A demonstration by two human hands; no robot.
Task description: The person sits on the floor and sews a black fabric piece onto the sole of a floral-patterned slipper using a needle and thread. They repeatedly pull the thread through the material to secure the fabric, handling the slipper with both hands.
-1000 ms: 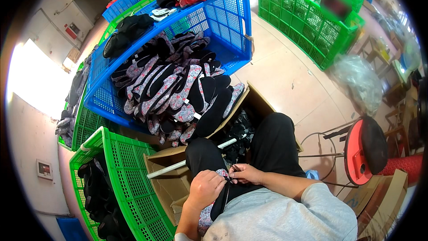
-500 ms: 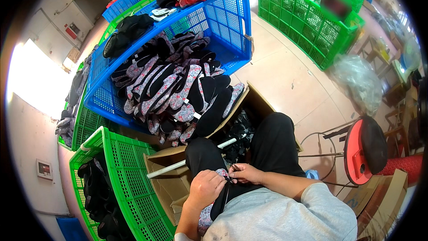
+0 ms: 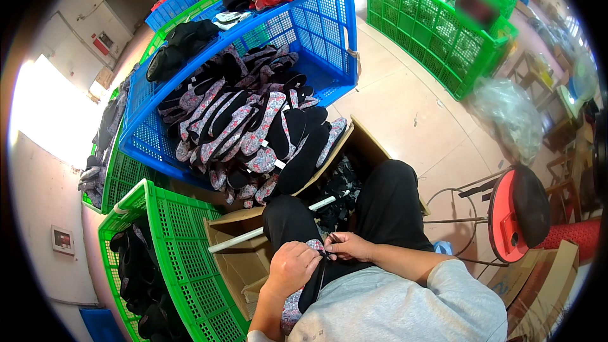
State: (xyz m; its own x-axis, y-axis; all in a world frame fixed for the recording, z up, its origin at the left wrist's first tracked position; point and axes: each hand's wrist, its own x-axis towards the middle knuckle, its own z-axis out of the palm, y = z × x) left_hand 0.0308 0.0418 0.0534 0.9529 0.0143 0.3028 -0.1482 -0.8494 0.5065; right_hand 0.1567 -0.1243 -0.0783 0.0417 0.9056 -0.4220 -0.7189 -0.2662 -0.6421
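Across my lap lies a floral and black cloth slipper (image 3: 292, 307), partly covered by my left hand and forearm. My left hand (image 3: 295, 267) is closed over its upper end and presses it against my thigh. Close beside it, my right hand (image 3: 349, 246) pinches at the slipper's edge with thumb and fingers. Something small and dark shows at those fingertips, too small to name. Just past my knees, a heap of similar floral and black slippers (image 3: 261, 123) spills toward me from a blue plastic crate (image 3: 324, 38) tipped on its side.
At my left stands a green crate (image 3: 183, 240) of black items. Open cardboard boxes (image 3: 237, 256), with a white pipe (image 3: 237, 240) across, sit by my legs. To the right are a red and black stool (image 3: 512, 215), a clear plastic bag (image 3: 510, 117) and a green crate (image 3: 418, 22).
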